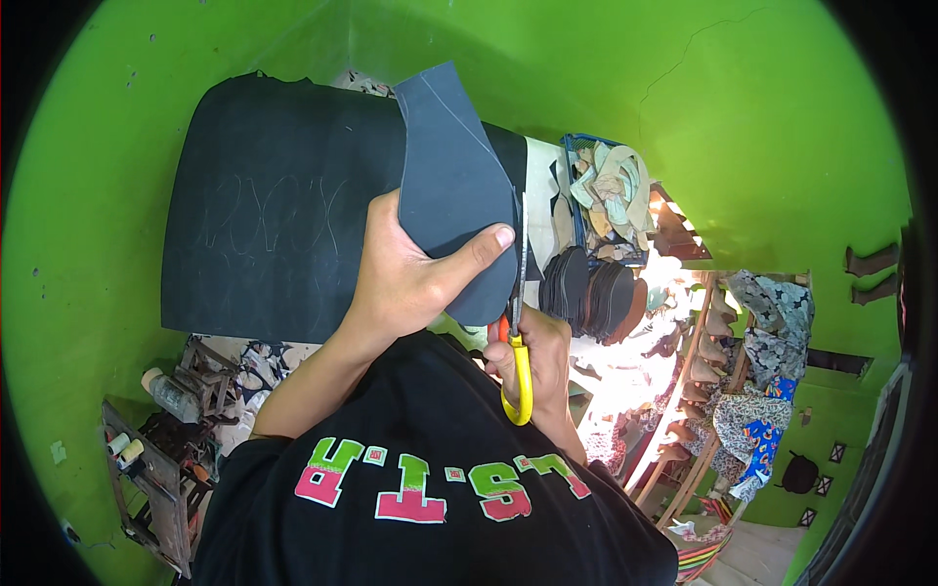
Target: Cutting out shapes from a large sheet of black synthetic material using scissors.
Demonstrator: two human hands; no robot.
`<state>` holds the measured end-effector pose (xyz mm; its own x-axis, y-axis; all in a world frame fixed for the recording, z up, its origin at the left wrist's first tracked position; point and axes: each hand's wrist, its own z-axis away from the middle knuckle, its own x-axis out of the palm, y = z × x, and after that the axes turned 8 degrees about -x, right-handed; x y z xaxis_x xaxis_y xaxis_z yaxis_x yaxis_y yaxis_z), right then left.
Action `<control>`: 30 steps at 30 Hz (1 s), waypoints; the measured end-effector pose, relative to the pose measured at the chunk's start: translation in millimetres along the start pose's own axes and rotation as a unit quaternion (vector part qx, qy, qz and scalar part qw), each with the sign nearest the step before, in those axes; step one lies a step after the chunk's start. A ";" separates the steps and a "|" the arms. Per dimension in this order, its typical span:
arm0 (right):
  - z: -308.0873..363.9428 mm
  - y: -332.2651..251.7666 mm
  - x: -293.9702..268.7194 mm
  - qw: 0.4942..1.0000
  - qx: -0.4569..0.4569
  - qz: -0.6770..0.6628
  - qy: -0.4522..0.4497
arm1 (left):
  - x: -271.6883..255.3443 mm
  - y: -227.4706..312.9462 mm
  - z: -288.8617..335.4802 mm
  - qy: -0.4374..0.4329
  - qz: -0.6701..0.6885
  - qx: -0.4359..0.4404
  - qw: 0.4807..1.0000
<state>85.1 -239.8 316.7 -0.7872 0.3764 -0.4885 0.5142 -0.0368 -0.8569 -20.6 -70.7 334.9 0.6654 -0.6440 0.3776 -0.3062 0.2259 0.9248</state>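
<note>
My left hand (415,269) grips a dark grey piece of sheet material (449,161), thumb on top and fingers behind it. Thin pale lines run along the piece near its edge, and its lower end is rounded. In my right hand (547,356) is a pair of scissors (523,381) with yellow and orange-red handles. Their blades point upward along the right edge of the piece; whether they are parted is hard to tell. Behind my hands lies a large black sheet (269,215) marked with curved pale outlines.
Right of the sheet stand stacks of dark sole-shaped pieces (586,293) and a blue basket (570,142) of pale scraps. A wooden rack (699,332) with foot-shaped forms and patterned cloth is farther right. Wooden furniture (147,479) with thread spools stands lower left. Green walls surround everything.
</note>
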 end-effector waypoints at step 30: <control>-6.3 8.4 -3.4 0.996 -0.019 0.087 0.023 | -7.2 4.3 -4.6 0.007 -0.011 -0.047 0.999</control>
<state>94.2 -235.6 312.2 -0.6687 0.4102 -0.6201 0.6548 -0.0703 -0.7525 -23.6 -61.7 336.3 0.6805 -0.6399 0.3569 -0.2260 0.2800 0.9330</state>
